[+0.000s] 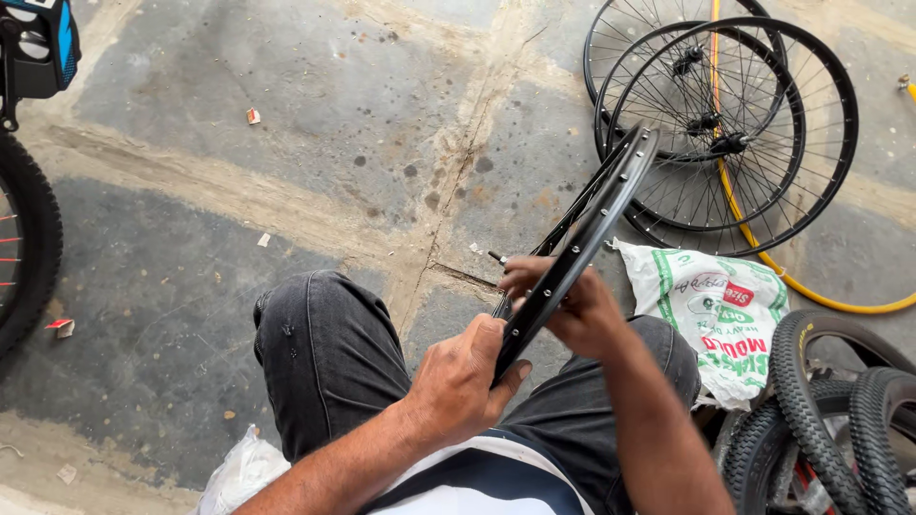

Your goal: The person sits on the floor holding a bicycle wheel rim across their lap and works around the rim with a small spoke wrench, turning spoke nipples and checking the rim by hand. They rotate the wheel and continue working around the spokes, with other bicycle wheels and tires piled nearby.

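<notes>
I sit with my knees in dark jeans and hold a black spoked bicycle wheel rim (599,212) edge-on, slanting up and away from my lap. My left hand (460,379) clasps the rim's near end, thumb against its outer face. My right hand (563,298) is behind the rim, around its far side near the hub axle (498,257), whose tip pokes out to the left; the fingers are partly hidden by the rim.
Several black spoked wheels (725,124) lie stacked on the stone floor at top right, over a yellow hose (811,291). A white printed sack (711,310) lies right of my knee, knobby tyres (840,420) at bottom right. A bicycle tyre (24,248) stands at the left edge.
</notes>
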Motion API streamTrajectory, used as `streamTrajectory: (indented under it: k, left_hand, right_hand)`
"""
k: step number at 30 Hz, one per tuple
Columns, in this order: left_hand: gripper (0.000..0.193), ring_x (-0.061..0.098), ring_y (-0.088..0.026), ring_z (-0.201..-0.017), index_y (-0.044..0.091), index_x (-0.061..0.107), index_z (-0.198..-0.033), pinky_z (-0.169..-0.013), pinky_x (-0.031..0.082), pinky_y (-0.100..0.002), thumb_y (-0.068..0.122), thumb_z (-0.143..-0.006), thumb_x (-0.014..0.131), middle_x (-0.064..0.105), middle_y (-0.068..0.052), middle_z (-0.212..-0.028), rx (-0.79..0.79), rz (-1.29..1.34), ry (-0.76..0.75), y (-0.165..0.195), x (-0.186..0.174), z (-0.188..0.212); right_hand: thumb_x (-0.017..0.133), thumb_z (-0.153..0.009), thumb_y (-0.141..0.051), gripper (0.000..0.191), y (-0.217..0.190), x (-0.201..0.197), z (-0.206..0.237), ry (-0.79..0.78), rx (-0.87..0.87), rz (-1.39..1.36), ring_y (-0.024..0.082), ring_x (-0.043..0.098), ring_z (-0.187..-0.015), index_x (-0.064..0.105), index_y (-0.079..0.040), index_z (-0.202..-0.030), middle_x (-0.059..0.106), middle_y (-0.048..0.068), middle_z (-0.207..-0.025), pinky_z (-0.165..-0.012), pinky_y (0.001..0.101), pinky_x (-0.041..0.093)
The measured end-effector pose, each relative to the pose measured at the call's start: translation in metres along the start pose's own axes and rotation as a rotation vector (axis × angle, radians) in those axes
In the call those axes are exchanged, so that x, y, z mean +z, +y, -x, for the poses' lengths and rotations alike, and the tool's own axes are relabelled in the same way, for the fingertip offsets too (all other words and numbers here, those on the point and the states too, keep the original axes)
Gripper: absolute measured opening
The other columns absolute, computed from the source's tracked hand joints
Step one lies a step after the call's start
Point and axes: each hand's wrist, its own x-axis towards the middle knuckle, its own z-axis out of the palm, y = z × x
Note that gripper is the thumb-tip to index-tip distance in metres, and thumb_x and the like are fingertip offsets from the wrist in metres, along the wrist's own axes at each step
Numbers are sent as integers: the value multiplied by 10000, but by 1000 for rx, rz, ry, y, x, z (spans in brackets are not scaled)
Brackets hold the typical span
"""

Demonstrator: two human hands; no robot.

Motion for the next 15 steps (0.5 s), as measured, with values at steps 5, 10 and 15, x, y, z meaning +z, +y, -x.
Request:
streamTrajectory:
  k: [5, 10, 15]
  left_hand:
    - [396, 659, -412, -724, 14, 479, -1146, -585, 507, -504, 220, -920, 731, 603, -183, -933, 31, -4, 38, 0, 0, 0]
    - [380, 664, -393, -701, 25, 500, -1118, -600, 513, -497, 241, -923, 743, 605, -158, -865, -12, 0, 5, -1, -3, 0]
    - [365, 669, -376, -692, 14, 498, -1113, -588, 517, -486, 230, -932, 730, 595, -165, -883, -21, 11, -9, 0, 0, 1]
  right_hand:
    - [786, -938, -64, 308, 28, 59, 15, 610, -231, 545, 127, 702, -736, 684, -30, -1226, 722, 35, -853, -657, 324, 554]
    - [811, -972, -47, 229, 40, 21, 23, 141, 106, -521, 153, 699, -916, 686, -45, -1163, 734, 128, -1186, -759, 312, 595]
    - [767, -879, -68, 321, 29, -24, 10, -199, 222, -846, 179, 701, -1031, 689, 4, -1182, 719, 121, -1196, -933, 316, 582]
